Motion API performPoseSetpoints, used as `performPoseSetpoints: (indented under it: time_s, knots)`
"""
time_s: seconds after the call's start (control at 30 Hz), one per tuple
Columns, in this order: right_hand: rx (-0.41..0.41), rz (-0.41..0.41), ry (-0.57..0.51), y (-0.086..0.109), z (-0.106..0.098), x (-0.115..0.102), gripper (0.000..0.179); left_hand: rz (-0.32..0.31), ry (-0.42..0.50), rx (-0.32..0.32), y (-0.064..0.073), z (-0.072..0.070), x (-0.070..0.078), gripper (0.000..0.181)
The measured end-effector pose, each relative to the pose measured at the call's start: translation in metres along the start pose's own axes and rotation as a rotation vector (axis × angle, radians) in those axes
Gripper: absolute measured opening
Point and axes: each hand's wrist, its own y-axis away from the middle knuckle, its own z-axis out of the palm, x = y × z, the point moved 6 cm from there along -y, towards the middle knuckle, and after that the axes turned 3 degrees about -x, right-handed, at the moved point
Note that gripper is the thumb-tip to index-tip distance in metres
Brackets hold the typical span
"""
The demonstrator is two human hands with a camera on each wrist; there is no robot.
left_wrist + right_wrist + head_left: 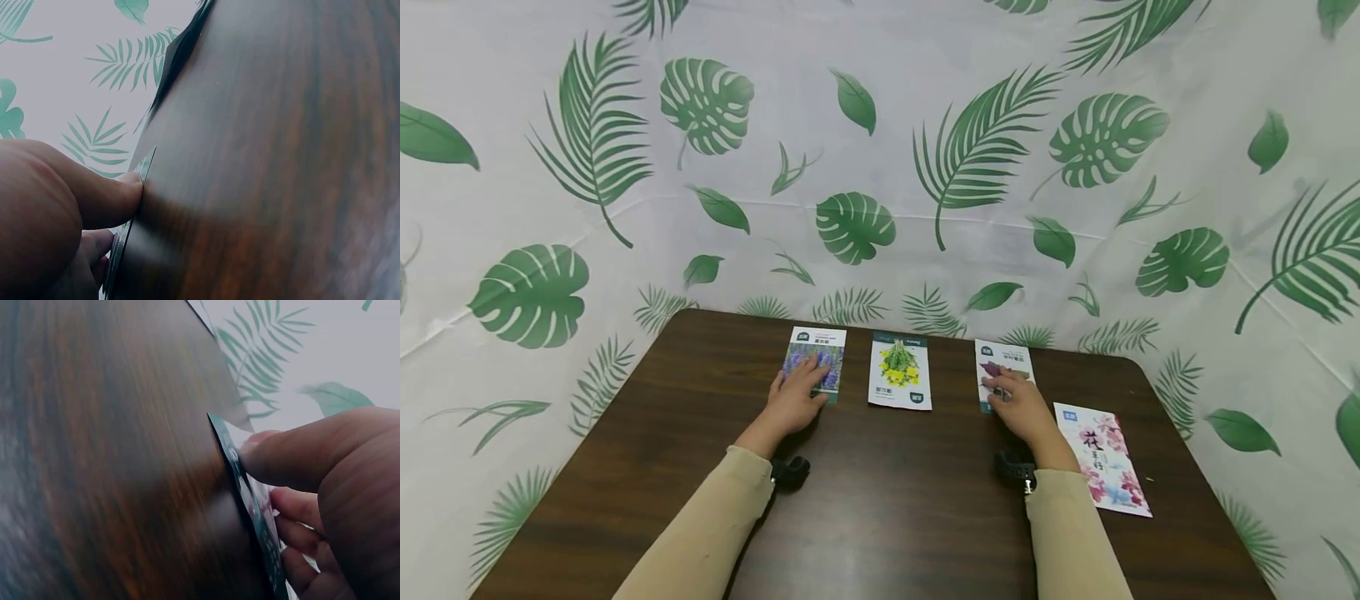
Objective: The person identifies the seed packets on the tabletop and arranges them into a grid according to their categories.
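In the head view my left hand (793,400) rests on a seed packet with purple flowers (835,358), which lies flat near the table's far edge. Its thumb (128,194) lies at the packet's near edge in the left wrist view, fingers spread over the print. My right hand (1018,404) touches a white seed packet with a purple picture (988,354), covering part of it. The right wrist view has the thumb (269,456) at that packet's dark border, with loosely bent fingers over its face. Between the hands lies a packet with yellow flowers (900,371).
A pink-flowered packet (1105,458) lies slanted on the right of the dark wooden table (880,500), beside the right forearm. A white, leaf-printed cloth (880,125) hangs right behind the table's far edge. Both wrists wear black straps with cameras.
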Motion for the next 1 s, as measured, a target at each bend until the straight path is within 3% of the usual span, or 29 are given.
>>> performPoseSetpoints:
  time_s: [0.3,0.6,1.0]
  knots:
    - [-0.029,0.014,0.034,0.000,0.009,0.000,0.057,0.015,-0.020,0.011,0.004,-0.003,0.001,0.062]
    - [-0.089,0.101,-0.005,0.008,0.010,0.007,0.060,0.032,0.006,0.002,0.002,-0.001,0.005,0.063]
    - [-0.144,0.117,0.000,0.030,0.017,-0.024,0.060,0.032,-0.009,0.018,0.003,-0.002,0.002,0.062]
